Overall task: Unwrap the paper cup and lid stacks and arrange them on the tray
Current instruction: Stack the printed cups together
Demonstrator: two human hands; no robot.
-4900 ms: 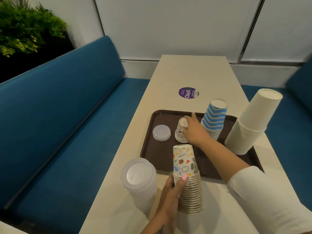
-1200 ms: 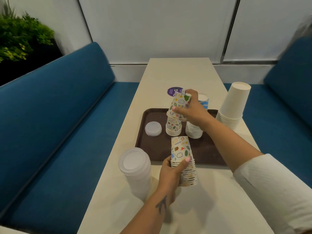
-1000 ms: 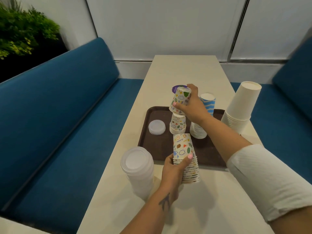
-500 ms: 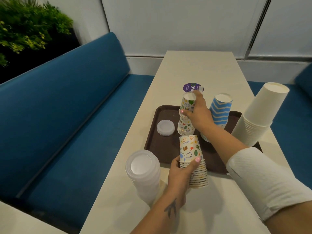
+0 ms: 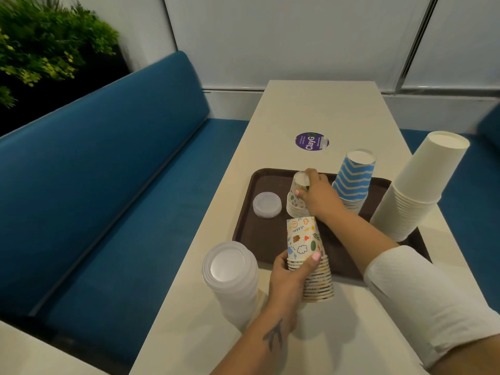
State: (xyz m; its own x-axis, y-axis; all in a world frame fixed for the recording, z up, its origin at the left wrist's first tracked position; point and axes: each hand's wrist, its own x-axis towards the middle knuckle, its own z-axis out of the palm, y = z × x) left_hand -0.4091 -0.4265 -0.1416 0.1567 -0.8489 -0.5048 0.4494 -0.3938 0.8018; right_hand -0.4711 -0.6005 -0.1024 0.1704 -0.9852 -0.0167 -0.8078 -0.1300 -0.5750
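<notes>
Nearest the camera, on the cream table point(image 5: 319, 109), one stack of translucent plastic lids point(image 5: 230, 277) is seen standing upright, just left of the left hand point(image 5: 290, 277). That hand is closed around the middle of one stack of doodle-printed paper cups point(image 5: 311, 258), set upside down on the table at the near edge of the tray; thumb and fingers are wrapped on the rims, one pink-nailed fingertip pressed to the front. A small tattoo is visible on the forearm.

Beyond it, one brown tray point(image 5: 259, 234) is laid flat across the table. Four things are counted on it. One short pile of small white lids point(image 5: 267, 204) rests at the left side. Just right of it, one shorter stack of printed cups point(image 5: 297, 201) stands inverted, and the right hand point(image 5: 320, 197) is curled over its top cup, fingers bent on the upper rim and thumb on the side. The right arm, in a white sleeve point(image 5: 433, 301), is stretched over the tray. Behind the right hand, one stack of blue zigzag cups point(image 5: 353, 180) stands inverted, touching or nearly touching the hand. At the right edge, one tall stack of plain white cups point(image 5: 416, 185) leans slightly.

Farther off, one purple round sticker point(image 5: 311, 141) is stuck to the tabletop. Blue bench seating point(image 5: 108, 163) is seen at the left, with green foliage point(image 5: 40, 41) behind it.
</notes>
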